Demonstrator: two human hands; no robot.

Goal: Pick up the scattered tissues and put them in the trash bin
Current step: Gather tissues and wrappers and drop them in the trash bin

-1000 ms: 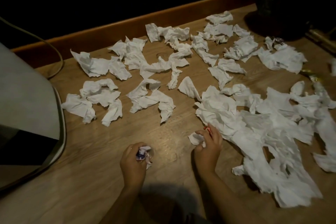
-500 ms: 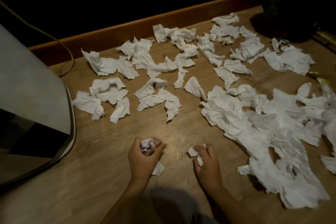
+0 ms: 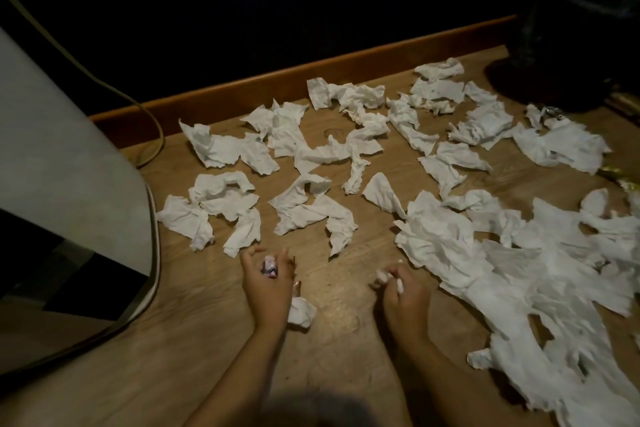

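Observation:
Several crumpled white tissues (image 3: 311, 211) lie scattered over the wooden floor (image 3: 207, 340), with a dense heap (image 3: 519, 270) at the right. My left hand (image 3: 268, 284) grips a small wad (image 3: 269, 266) with a purple-pink print, and a bit of white tissue (image 3: 302, 311) sticks out under its palm. My right hand (image 3: 403, 295) holds a small white tissue scrap (image 3: 384, 276) in its curled fingers, just left of the heap. A dark trash bin (image 3: 575, 45) with a black liner stands at the far right corner.
A light grey appliance (image 3: 69, 166) with a rounded edge fills the left side. A cable (image 3: 149, 114) curves along it to the floor. A wooden skirting board (image 3: 277, 87) runs along the dark back wall. A gold wrapper (image 3: 620, 177) lies at the right edge.
My right hand pulled a scrap off the heap's edge and drew back towards me. My left hand kept its wad and shifted a little forward; loose tissue now shows beneath it.

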